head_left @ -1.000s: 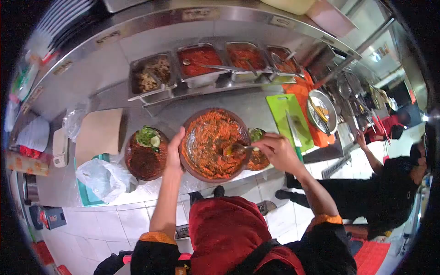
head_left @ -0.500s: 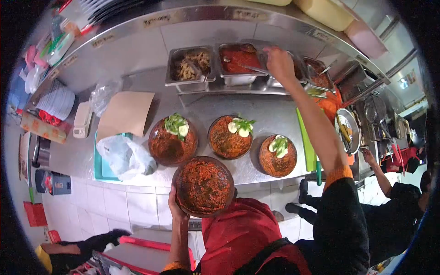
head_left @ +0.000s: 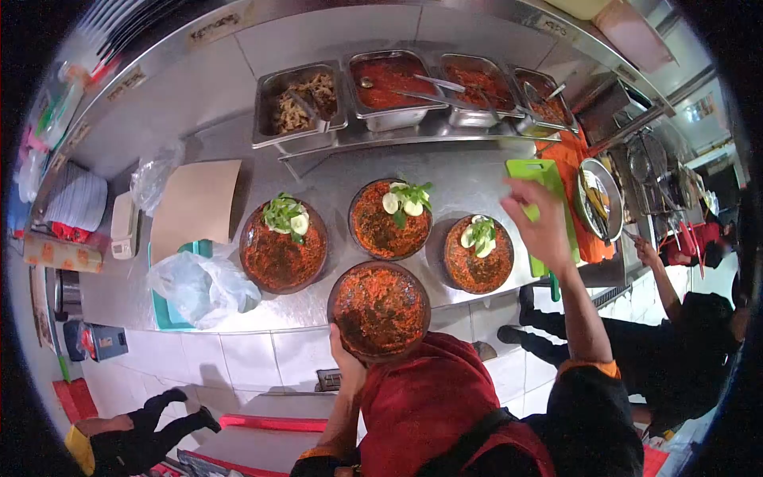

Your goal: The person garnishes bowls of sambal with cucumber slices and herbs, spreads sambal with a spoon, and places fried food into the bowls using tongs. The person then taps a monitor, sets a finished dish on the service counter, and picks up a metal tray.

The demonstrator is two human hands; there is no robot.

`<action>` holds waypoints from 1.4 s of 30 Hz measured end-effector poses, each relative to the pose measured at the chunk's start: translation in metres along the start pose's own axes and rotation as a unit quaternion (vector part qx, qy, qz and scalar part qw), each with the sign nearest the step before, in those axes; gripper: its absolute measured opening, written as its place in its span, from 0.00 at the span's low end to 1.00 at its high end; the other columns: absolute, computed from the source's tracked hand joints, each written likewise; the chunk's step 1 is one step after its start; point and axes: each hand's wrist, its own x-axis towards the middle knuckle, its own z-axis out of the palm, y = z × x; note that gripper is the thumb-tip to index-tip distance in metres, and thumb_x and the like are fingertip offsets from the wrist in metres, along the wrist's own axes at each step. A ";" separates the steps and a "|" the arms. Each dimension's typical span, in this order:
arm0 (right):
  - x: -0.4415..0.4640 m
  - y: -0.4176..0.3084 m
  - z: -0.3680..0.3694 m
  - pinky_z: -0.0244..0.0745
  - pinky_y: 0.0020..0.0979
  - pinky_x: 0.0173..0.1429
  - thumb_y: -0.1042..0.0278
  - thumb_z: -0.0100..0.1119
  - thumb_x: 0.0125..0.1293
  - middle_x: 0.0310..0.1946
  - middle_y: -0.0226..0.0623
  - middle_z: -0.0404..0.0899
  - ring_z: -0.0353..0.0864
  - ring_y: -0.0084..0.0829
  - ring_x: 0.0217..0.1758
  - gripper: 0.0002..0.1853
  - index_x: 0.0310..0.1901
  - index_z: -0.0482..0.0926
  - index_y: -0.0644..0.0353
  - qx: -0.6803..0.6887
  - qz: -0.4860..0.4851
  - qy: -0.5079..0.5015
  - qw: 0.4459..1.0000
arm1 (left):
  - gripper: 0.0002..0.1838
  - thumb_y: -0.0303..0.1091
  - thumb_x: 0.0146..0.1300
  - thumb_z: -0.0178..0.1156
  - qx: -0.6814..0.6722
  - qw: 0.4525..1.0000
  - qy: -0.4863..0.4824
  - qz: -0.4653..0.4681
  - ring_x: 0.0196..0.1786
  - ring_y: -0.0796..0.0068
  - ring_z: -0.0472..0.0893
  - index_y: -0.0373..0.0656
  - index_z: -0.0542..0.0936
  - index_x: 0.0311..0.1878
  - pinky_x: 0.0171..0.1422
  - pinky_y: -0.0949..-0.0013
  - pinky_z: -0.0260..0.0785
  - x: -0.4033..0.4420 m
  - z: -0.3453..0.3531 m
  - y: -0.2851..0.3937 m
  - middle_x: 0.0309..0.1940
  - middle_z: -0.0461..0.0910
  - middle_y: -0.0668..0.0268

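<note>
My left hand (head_left: 347, 354) grips the edge of a dark round dish of red chili paste (head_left: 380, 308), held over the counter's front edge. My right hand (head_left: 534, 219), slightly blurred, is over the green cutting board (head_left: 550, 184), with its fingers apart and nothing in it. Three similar dishes stand on the counter: a left one (head_left: 284, 253), a middle one (head_left: 389, 230) and a right one (head_left: 478, 262). Each carries pale round slices and green leaves near its far side. Behind them sits a metal tray of red sauce (head_left: 389, 79) with a spoon in it.
More metal trays line the raised rack, one with shredded food (head_left: 298, 103). At left lie brown paper (head_left: 195, 199), a plastic bag (head_left: 203, 286) and a white scale (head_left: 125, 225). A metal bowl (head_left: 598, 199) stands at right. A co-worker (head_left: 683, 342) is at right, another person (head_left: 135, 433) at lower left.
My right hand has come away from the sauce trays, down toward the cutting board. The held dish has shifted right and slightly up in view. The camera view has also shifted.
</note>
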 end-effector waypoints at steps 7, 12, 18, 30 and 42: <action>-0.117 0.058 0.031 0.67 0.20 0.32 0.68 0.54 0.69 0.25 0.28 0.75 0.71 0.14 0.28 0.11 0.45 0.78 0.69 0.204 0.255 0.007 0.945 | 0.32 0.57 0.70 0.46 0.010 0.999 0.043 0.023 0.62 0.62 0.71 0.39 0.68 0.64 0.67 0.57 0.62 0.033 0.022 -0.038 0.59 0.73 0.61; -0.127 0.028 0.063 0.69 0.20 0.33 0.63 0.52 0.71 0.26 0.27 0.75 0.72 0.15 0.29 0.14 0.46 0.77 0.67 0.273 0.252 -0.060 0.927 | 0.31 0.57 0.68 0.51 0.267 0.952 0.147 0.038 0.51 0.70 0.75 0.37 0.72 0.60 0.58 0.64 0.66 0.046 0.030 -0.028 0.53 0.76 0.61; -0.128 0.001 0.097 0.75 0.20 0.40 0.65 0.51 0.72 0.32 0.28 0.77 0.75 0.15 0.34 0.13 0.49 0.76 0.66 0.379 0.272 -0.125 0.876 | 0.21 0.48 0.71 0.51 0.368 0.916 0.069 0.145 0.36 0.77 0.76 0.36 0.78 0.43 0.42 0.72 0.68 0.045 -0.017 -0.001 0.34 0.79 0.66; 0.017 -0.164 0.021 0.75 0.33 0.31 0.71 0.65 0.58 0.31 0.40 0.81 0.80 0.37 0.28 0.11 0.43 0.82 0.58 0.046 -0.169 0.061 0.983 | 0.18 0.50 0.67 0.52 -0.028 0.999 -0.036 -0.013 0.16 0.78 0.69 0.42 0.76 0.41 0.18 0.75 0.62 0.045 0.023 0.110 0.25 0.76 0.67; 0.350 -0.178 -0.159 0.77 0.44 0.48 0.66 0.54 0.58 0.39 0.41 0.83 0.82 0.45 0.42 0.12 0.43 0.82 0.50 -0.336 -0.056 0.307 0.889 | 0.23 0.54 0.64 0.57 0.085 0.984 -0.143 0.069 0.21 0.82 0.70 0.45 0.76 0.51 0.22 0.78 0.62 0.040 -0.003 0.173 0.27 0.73 0.73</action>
